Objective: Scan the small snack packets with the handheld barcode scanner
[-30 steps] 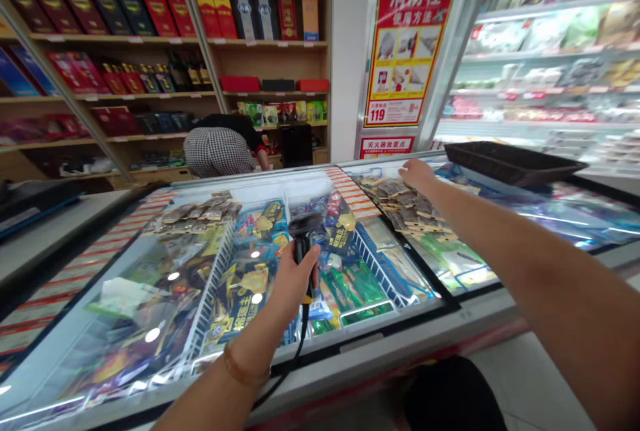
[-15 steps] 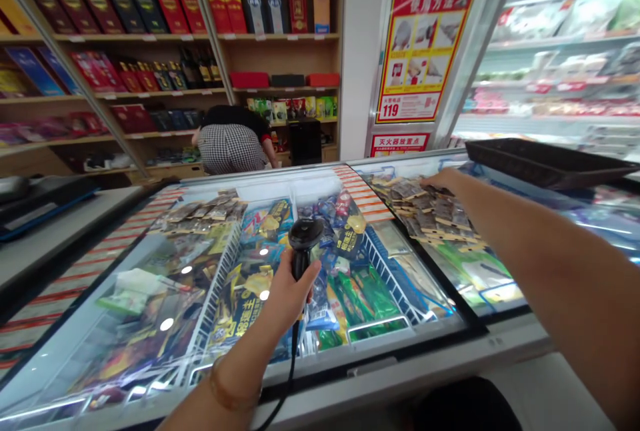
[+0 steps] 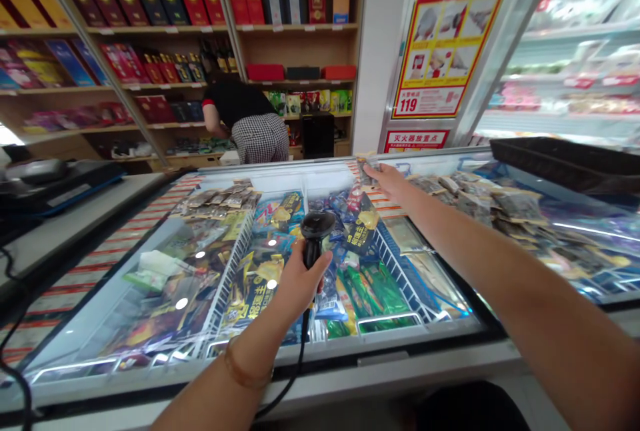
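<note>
My left hand (image 3: 303, 279) is wrapped round the handle of a black barcode scanner (image 3: 317, 225), held upright above the glass lid of a chest freezer (image 3: 383, 359). The scanner's cord runs down past my wrist. My right hand (image 3: 386, 179) stretches forward over the lid and pinches a small flat packet (image 3: 367, 167) at the far edge. Right of that arm lies a heap of similar brown packets (image 3: 505, 204). A smaller pile of packets (image 3: 225, 197) rests on the left side of the lid. Under the glass, bagged frozen goods (image 3: 383, 287) fill white wire baskets.
A dark tray (image 3: 570, 167) sits on the freezer top at the right. A scale-like device (image 3: 65, 184) stands on the left counter. Behind the freezer a person (image 3: 245, 117) bends towards shelves of boxed bottles (image 3: 165, 1). A red poster (image 3: 435, 37) hangs at the back.
My right hand has moved left from the packet heap, with a packet in its fingers. My left hand still holds the scanner. The view has shifted; the person behind has turned.
</note>
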### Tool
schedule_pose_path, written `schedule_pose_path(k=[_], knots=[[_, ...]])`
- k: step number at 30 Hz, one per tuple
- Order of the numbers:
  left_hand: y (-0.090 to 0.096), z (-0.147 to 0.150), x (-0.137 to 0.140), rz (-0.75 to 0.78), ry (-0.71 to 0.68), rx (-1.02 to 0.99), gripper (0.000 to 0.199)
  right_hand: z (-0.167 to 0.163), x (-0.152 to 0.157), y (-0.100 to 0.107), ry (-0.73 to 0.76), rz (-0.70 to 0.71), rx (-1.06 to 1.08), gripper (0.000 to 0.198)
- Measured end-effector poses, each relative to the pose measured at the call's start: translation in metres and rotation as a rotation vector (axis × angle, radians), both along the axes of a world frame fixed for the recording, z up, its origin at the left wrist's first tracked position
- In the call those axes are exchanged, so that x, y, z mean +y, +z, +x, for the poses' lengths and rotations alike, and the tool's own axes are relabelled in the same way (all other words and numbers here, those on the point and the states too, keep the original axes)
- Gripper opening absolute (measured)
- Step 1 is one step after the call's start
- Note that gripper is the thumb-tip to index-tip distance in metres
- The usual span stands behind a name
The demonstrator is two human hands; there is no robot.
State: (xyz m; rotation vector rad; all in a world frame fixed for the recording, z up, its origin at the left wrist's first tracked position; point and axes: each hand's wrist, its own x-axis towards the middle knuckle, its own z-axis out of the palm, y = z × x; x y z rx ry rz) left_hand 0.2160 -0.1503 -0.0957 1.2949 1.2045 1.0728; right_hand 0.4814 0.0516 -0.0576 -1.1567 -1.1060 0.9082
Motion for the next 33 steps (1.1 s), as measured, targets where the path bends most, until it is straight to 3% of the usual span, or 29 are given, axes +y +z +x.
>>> schedule_pose_path(k=[4, 8, 16, 21, 33], knots=[[-0.005, 0.000, 0.002, -0.019, 0.003, -0.026, 0.049, -0.075, -0.019, -0.030, 0.161, -0.019, 0.236, 0.028], [-0.007, 0.001, 0.003, -0.019, 0.008, -0.028, 0.050, -0.107, -0.035, -0.047, 0.237, 0.001, 0.352, 0.013], [-0.001, 0.004, -0.004, -0.029, -0.026, 0.050, 0.043, -0.099, -0.037, -0.054, 0.277, -0.054, 0.343, 0.030], [-0.004, 0.005, -0.004, -0.023, -0.039, 0.078, 0.041, -0.100, -0.034, -0.062, 0.243, -0.080, 0.204, 0.034], [-0.005, 0.006, -0.004, -0.002, -0.057, 0.097, 0.038, -0.102, -0.034, -0.063, 0.244, -0.048, 0.205, 0.033]])
